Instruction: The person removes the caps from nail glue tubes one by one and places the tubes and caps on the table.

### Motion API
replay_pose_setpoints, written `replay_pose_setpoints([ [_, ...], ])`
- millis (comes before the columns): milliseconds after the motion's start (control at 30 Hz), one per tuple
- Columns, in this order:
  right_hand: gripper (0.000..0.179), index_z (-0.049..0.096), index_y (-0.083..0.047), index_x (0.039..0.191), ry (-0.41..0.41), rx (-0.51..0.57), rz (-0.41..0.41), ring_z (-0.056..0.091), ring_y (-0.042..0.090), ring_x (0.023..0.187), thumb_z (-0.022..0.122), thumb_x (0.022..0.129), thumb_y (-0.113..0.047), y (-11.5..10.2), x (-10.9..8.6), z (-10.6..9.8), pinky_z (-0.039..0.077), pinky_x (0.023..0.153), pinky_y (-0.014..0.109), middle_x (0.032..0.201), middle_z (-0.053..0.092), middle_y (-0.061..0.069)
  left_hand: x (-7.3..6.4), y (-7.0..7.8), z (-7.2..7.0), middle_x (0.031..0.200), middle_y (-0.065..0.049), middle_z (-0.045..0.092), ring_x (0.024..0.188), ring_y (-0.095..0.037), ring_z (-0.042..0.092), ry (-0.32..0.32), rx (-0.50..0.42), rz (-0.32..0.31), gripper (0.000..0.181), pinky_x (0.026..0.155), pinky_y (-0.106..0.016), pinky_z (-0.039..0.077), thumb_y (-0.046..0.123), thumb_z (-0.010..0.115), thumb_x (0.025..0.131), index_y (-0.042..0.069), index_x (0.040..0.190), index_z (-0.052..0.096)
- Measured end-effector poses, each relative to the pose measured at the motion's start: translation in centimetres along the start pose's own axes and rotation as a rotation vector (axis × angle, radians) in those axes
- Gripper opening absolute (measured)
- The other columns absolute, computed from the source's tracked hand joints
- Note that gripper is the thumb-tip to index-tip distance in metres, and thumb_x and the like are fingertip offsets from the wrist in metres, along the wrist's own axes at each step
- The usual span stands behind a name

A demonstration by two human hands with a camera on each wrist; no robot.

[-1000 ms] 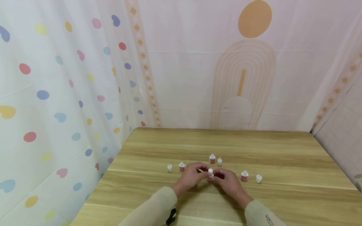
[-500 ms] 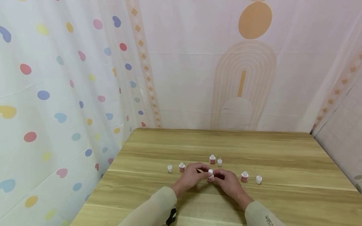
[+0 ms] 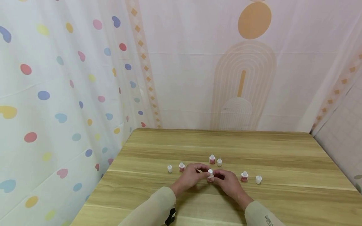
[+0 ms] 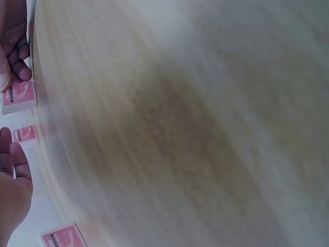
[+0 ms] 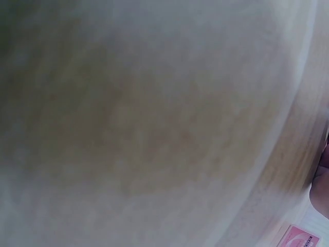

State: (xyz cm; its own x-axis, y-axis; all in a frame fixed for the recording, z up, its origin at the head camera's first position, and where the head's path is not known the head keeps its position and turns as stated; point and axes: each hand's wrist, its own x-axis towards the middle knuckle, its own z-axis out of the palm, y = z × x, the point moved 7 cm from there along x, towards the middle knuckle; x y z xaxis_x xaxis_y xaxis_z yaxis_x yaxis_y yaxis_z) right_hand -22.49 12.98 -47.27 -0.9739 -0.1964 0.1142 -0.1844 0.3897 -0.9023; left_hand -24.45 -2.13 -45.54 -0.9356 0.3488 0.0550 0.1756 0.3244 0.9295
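Between both hands, a small white bottle with a red-pink label stands upright over the table, a white cap on top. My left hand pinches at the cap with thumb and fingers from the left. From the right, my right hand holds the bottle's body low down. The left wrist view catches my right hand's fingertips on the labelled bottle, with my left hand near it. Only a bit of my right hand shows in the right wrist view.
Three similar uncapped bottles stand around the hands: left, behind and right. Beside each sits an upturned white cap, at left, back and right, a thin stem pointing up. A patterned curtain hangs behind the wooden table.
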Motion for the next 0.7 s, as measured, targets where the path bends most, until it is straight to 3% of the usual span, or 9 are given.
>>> replay_pose_setpoints([
  [200,0.011,0.075,-0.012,0.097,0.005,-0.005,-0.006,0.063,0.013,0.091,0.075,0.089,-0.020,0.01,0.04,0.00,0.049,0.082,0.028,0.094,0.072,-0.003,-0.02,-0.02,0.05,0.096,0.003,0.069,0.083,-0.015,0.061,0.001,0.005,-0.015,0.014,0.074,-0.030,0.050,0.020,0.077,0.088,0.012,0.100,0.074],
  [467,0.012,0.075,-0.013,0.096,0.000,-0.007,-0.006,0.063,0.013,0.091,0.075,0.089,-0.022,-0.12,0.04,0.02,0.049,0.082,0.029,0.093,0.072,-0.004,0.08,-0.07,0.02,0.098,0.002,0.070,0.090,-0.015,0.061,-0.006,0.013,0.014,0.015,0.077,-0.030,0.051,0.015,0.075,0.089,0.010,0.104,0.076],
  [700,0.011,0.075,-0.013,0.096,0.004,-0.013,0.004,0.063,0.013,0.090,0.076,0.089,-0.021,-0.07,0.09,-0.01,0.049,0.081,0.029,0.092,0.072,-0.004,0.25,-0.38,0.16,0.094,0.004,0.069,0.080,-0.014,0.061,-0.003,0.002,-0.035,0.012,0.071,-0.030,0.048,0.020,0.078,0.088,0.013,0.098,0.074],
])
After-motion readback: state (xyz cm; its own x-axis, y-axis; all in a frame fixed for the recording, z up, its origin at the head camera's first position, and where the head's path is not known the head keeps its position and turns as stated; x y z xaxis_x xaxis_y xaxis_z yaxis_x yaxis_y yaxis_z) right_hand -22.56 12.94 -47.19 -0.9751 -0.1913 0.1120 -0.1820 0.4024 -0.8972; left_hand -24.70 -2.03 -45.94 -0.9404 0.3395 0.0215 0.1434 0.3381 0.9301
